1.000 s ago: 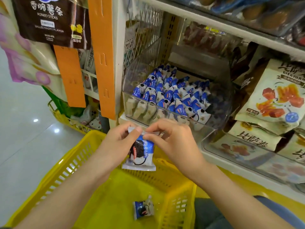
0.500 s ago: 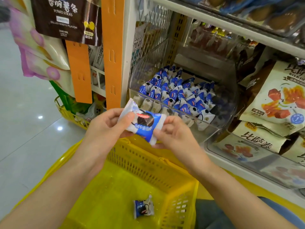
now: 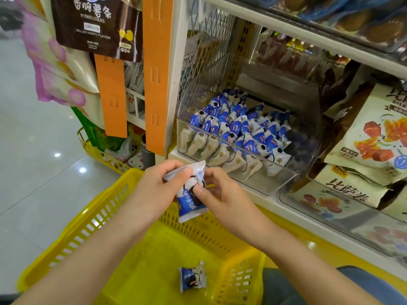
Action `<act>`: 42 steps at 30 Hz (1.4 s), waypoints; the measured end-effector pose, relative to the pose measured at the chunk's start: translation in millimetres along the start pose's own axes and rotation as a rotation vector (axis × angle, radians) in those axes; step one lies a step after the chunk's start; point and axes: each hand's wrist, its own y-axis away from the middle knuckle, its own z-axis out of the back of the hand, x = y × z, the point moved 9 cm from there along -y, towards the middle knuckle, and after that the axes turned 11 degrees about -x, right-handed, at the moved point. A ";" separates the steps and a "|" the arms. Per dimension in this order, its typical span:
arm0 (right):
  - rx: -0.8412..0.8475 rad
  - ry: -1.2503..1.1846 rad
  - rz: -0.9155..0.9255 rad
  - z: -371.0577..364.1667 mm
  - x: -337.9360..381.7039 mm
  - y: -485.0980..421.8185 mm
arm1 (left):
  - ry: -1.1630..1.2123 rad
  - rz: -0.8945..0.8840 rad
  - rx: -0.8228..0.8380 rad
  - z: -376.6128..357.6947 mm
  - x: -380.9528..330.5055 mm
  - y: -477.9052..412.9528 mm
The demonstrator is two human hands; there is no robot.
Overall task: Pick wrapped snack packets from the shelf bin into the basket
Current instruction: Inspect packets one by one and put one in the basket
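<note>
A blue-and-white wrapped snack packet (image 3: 189, 200) hangs upright between both hands, above the far rim of the yellow basket (image 3: 88, 219). My left hand (image 3: 158, 190) pinches its upper left edge. My right hand (image 3: 222, 194) grips its right side with the thumb on the front. A second packet (image 3: 192, 277) lies on the basket floor near the right wall. Behind the hands, the clear shelf bin (image 3: 293, 179) holds several more blue-and-white packets (image 3: 242, 126).
Large snack bags (image 3: 374, 133) fill the clear bin to the right. Orange hanging strips (image 3: 155, 73) and a dark potato-stick bag (image 3: 97, 23) hang at the shelf's left end. A second yellow basket (image 3: 94, 150) stands on the tiled floor (image 3: 33, 172) behind.
The packet has turned from lying across between the hands to hanging upright, and both hands have come a little lower and closer together over the basket.
</note>
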 end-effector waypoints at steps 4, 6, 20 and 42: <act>-0.118 -0.036 0.099 11.2 10.0 0.8 | -0.079 -0.038 0.020 -4.0 -4.4 1.5; -0.200 -0.045 0.123 21.0 12.8 -2.1 | -0.127 -0.067 0.037 -7.8 -5.1 2.8; -0.318 0.338 0.437 32.9 38.7 2.3 | -0.038 0.008 0.006 -6.5 6.6 -4.2; -0.225 0.310 0.536 28.7 51.0 11.6 | 0.175 0.237 -0.129 7.7 9.8 -3.4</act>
